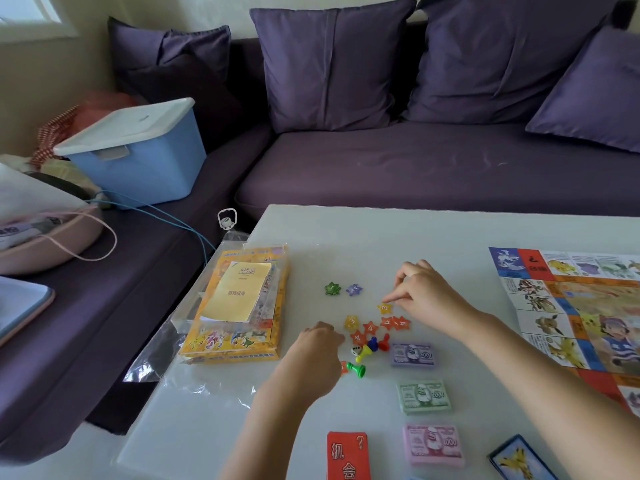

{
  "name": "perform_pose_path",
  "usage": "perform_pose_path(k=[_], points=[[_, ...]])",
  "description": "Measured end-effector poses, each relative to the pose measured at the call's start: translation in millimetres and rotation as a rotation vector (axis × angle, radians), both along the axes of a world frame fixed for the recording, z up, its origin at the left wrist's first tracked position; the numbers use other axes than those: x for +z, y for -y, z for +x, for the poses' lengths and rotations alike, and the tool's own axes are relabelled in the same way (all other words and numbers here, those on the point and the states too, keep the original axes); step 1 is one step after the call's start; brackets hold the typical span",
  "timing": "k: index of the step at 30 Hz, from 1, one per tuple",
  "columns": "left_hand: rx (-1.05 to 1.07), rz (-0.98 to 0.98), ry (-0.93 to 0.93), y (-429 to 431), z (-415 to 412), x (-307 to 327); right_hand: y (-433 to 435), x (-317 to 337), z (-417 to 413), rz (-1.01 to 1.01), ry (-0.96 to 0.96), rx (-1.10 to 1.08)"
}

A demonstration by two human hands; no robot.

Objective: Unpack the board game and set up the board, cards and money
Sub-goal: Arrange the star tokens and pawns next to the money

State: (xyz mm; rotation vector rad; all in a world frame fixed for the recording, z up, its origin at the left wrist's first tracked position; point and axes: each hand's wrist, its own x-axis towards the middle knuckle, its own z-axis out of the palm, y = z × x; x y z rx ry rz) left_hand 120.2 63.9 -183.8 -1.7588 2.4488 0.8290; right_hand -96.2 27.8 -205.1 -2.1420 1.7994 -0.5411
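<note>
The game board [571,306] lies unfolded at the right of the white table [381,230]. Small star tokens are scattered mid-table: a green star [332,288], a purple star [354,289], a yellow star [384,308] and several orange stars [370,328]. My right hand [420,292] pinches the yellow star at its edge. My left hand [320,344] rests curled beside the pawns [367,351] and a die [355,350]; what it holds is hidden. Three money stacks lie in a column: purple [412,355], green [424,396], pink [433,445]. A red card deck [348,455] and a blue card deck [519,460] sit at the near edge.
The yellow game package [239,306] with a rules leaflet [237,291] lies in clear plastic at the table's left edge. Behind the table stands a purple sofa [415,161] with cushions, a blue lidded storage box [138,150] and a pink bag [45,237].
</note>
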Motion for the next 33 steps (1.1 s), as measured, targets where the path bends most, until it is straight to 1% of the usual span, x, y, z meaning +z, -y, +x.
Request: perform_pose_path(k=[2, 7, 14, 19, 25, 29, 31, 33], points=[[-0.037, 0.0, 0.002, -3.8, -0.8, 3.4, -3.2, -4.0, 0.6, -0.008, 0.008, -0.024], [-0.056, -0.027, -0.028, -2.9, -4.0, -1.6, -7.3, -9.7, 0.9, -0.034, -0.045, -0.094], [-0.095, -0.074, -0.038, 14.5, -14.9, -4.5, -12.0, -9.8, 4.0, 0.033, -0.08, -0.021], [-0.111, -0.062, -0.064, 22.5, -22.3, -4.8, -8.8, -8.8, 11.1, 0.11, -0.072, -0.001], [-0.016, -0.014, -0.192, 26.5, -19.1, -7.3, -3.1, -4.7, 15.7, 0.176, -0.016, -0.016], [0.054, -0.05, -0.263, 29.9, -15.7, -5.7, -2.4, -2.0, 18.6, 0.074, 0.146, -0.094], [0.107, -0.109, -0.252, 30.1, -12.4, -4.4, -0.7, -0.2, 23.7, 0.063, 0.164, -0.086], [0.136, -0.153, -0.216, 30.0, -6.3, -6.3, 1.3, -0.5, 31.9, 0.109, 0.15, -0.075]])
